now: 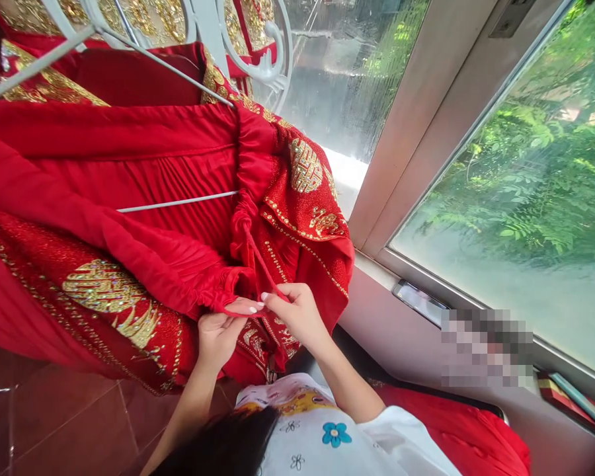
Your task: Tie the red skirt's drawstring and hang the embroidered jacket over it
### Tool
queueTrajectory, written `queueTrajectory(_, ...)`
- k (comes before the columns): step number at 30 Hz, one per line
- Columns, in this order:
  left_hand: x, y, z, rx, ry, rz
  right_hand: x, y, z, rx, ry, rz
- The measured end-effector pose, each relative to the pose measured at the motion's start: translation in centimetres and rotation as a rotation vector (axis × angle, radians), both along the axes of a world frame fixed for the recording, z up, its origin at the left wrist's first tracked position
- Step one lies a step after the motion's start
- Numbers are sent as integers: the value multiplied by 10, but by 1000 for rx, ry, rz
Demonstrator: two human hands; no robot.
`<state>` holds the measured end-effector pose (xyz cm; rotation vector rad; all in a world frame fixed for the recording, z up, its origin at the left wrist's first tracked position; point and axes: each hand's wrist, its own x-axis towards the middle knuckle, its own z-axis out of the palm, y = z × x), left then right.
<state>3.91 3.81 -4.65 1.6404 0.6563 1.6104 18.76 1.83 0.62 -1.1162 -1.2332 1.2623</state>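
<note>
Low in the middle of the frame, the fingertips of both hands meet on a thin red cord (258, 261). The right hand (297, 314) pinches the cord between thumb and forefinger, its other fingers curled loosely behind. The left hand (221, 334) lies palm up just beside it, with the thumb stretched across to touch the cord's lower loop and the fingers bent under the fabric edge. The two hands touch at the tips.

The cord runs up and to the left from the pinch to a gathered knot of satin on the red dress (129, 178), which fills the left half of the frame. The dress hangs over a white metal rack (258, 59) at the upper left, with one thin rail crossing its pleats. Gold embroidery (305, 165) marks the panel above the hands, and more gold shows at the lower left.

To the right stands a window (525, 165) with green leaves beyond it. Red tile floor (69, 423) shows at the lower left. More red cloth (456, 430) lies at the lower right, below the sill.
</note>
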Motion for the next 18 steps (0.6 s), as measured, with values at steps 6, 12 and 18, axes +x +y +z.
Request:
queueTrajectory(6,-5,3,7,447,467,152,2,1,-2,-84,151,183)
queueTrajectory(12,-4,0,-1,404,334,395,9,-2,4,-122,104,225)
queueTrajectory(18,11,-14,22,-409,-332,-126,11,-10,9,-36,-24,260)
